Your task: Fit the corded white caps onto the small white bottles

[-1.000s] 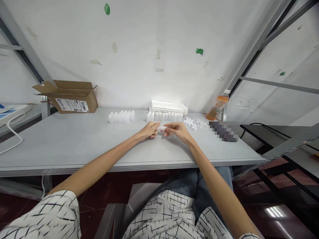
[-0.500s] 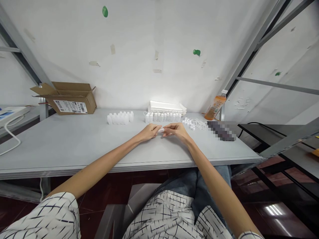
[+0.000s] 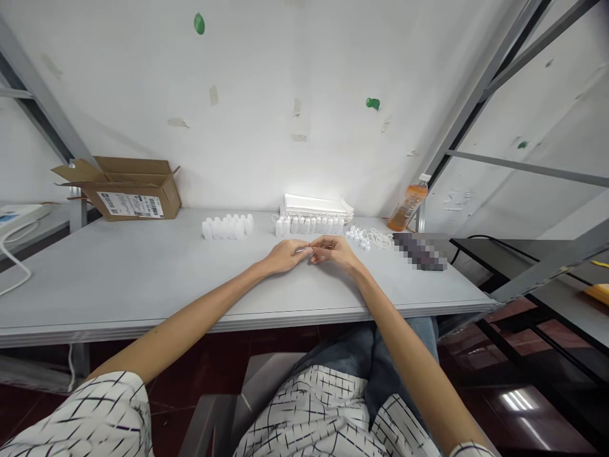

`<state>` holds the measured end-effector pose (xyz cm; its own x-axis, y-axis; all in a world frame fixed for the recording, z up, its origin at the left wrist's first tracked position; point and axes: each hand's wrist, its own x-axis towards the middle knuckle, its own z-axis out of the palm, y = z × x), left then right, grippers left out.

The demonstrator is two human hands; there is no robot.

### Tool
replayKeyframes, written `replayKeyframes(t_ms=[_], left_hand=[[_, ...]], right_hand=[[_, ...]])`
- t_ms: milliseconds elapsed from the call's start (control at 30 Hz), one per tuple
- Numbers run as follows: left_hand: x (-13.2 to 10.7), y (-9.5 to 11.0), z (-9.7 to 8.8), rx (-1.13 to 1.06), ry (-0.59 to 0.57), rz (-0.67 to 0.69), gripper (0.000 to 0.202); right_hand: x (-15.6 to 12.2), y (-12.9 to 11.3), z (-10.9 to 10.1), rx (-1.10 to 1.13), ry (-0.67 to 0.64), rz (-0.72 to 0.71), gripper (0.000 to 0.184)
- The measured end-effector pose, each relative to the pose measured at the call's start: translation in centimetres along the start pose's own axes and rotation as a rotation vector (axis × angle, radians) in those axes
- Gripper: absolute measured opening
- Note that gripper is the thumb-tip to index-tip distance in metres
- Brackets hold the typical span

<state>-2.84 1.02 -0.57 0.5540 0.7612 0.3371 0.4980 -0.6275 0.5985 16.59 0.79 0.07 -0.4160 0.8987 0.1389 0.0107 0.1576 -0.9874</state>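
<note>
Small white piece (image 3: 303, 251) looks pinched between the fingertips of both hands, lying sideways and mostly hidden. Left hand (image 3: 285, 256) is a bit closer to it than right hand (image 3: 335, 249). Both hands curl in, almost touching. White bottles (image 3: 309, 225) stand in a row just past them.

1. Cardboard box (image 3: 130, 193) at left end of table (image 3: 118, 329): white shipping label (image 3: 130, 205) with barcode, print too small to read.
2. Drink bottle (image 3: 408, 206) at table's right end: orange label, wording unreadable.
</note>
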Motion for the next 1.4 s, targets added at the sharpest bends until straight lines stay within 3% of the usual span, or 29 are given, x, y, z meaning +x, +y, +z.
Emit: replayKeyframes(t_ms=[133,233,333,433,533,733,867,967,1100,1300,1400], left_hand=[[0.1,-0.4,0.0,0.029,0.05,-0.035,0.04],[0.0,-0.5,-0.2,0.033,0.081,-0.068,0.04],[-0.1,-0.2,-0.3,0.038,0.089,-0.085,0.04],[-0.2,0.0,-0.5,0.089,0.105,-0.113,0.038],[-0.2,0.3,-0.6,0.126,0.114,-0.156,0.035],[-0.2,0.6,-0.8,0.073,0.113,-0.158,0.03],[-0.2,0.4,-0.8,0.018,0.095,-0.179,0.027],[-0.2,0.3,-0.8,-0.045,0.085,-0.195,0.026],[0.0,0.1,-0.6,-0.215,0.083,-0.206,0.026],[0.3,0.1,-0.6,-0.612,0.027,-0.418,0.023],[0.4,0.1,-0.7,-0.744,0.029,-0.445,0.023]], right_hand=[[0.1,0.3,-0.2,-0.008,-0.034,-0.014,0.034],[0.3,0.4,-0.3,-0.08,0.049,-0.018,0.036],[0.4,0.9,-0.8,-0.308,0.22,-0.073,0.03],[0.3,1.5,-1.7,-0.787,0.452,-0.195,0.018],[-0.4,1.9,-3.1,-1.129,0.586,-0.234,0.019],[-2.1,1.6,-6.5,-1.314,0.859,-0.156,0.028],[-2.7,1.6,-7.7,-1.29,1.029,0.01,0.026],[-2.7,1.9,-7.6,-1.283,1.053,0.144,0.024],[-2.6,2.0,-7.2,-1.278,0.979,0.262,0.024],[-2.7,1.7,-7.3,-1.259,0.929,0.311,0.024],[-2.7,1.7,-7.2,-1.258,0.909,0.305,0.023]])
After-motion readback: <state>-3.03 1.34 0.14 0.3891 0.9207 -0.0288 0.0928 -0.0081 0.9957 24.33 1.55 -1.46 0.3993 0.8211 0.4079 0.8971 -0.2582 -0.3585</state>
